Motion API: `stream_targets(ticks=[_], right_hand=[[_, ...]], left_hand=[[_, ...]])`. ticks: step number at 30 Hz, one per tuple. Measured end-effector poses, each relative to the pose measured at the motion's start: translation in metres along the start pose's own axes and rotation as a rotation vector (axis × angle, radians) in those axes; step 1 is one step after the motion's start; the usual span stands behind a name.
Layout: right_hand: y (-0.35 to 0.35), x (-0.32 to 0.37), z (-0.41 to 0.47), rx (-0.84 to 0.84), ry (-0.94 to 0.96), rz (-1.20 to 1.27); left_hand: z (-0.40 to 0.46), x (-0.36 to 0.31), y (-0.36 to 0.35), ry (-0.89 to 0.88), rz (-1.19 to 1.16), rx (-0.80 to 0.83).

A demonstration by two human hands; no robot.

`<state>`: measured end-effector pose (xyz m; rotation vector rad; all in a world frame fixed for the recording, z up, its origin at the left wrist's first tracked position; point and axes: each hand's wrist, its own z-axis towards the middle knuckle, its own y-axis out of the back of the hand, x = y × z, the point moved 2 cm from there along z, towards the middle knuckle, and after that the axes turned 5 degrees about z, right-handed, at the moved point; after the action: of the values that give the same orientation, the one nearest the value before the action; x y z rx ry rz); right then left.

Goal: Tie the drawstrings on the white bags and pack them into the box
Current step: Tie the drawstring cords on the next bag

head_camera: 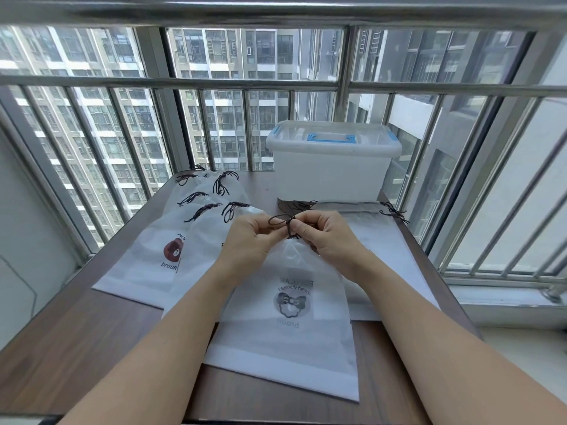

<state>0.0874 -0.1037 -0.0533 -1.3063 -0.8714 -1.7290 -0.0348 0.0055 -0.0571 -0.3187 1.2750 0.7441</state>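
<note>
Dark brown drawstring (283, 223) pinched by both hands at the gathered neck of a white bag (294, 317). Left hand (254, 239) fingertips closed on the cord's loop side, right hand (326, 236) fingers closed on the other side, knuckles nearly touching. Bag body lies flat on the wood table (76, 348) below the fingers, print facing up, overlapping more white bags (368, 240) under the right wrist. Left of the fingers: pile of bags with bunched cords (184, 237). Beyond the fingertips: translucent box (333, 167), lid on, blue handle.
</note>
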Motion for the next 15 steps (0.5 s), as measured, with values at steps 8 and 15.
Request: stream_targets(ticks=[8, 15], right_hand=[[-0.0006, -0.0027, 0.0018, -0.03, 0.011, -0.096], [0.0002, -0.0001, 0.0017, -0.064, 0.041, -0.151]], left_hand=[[-0.0019, 0.0034, -0.0025, 0.1, -0.004, 0.055], [0.0001, 0.0061, -0.0041, 0.18, -0.079, 0.059]])
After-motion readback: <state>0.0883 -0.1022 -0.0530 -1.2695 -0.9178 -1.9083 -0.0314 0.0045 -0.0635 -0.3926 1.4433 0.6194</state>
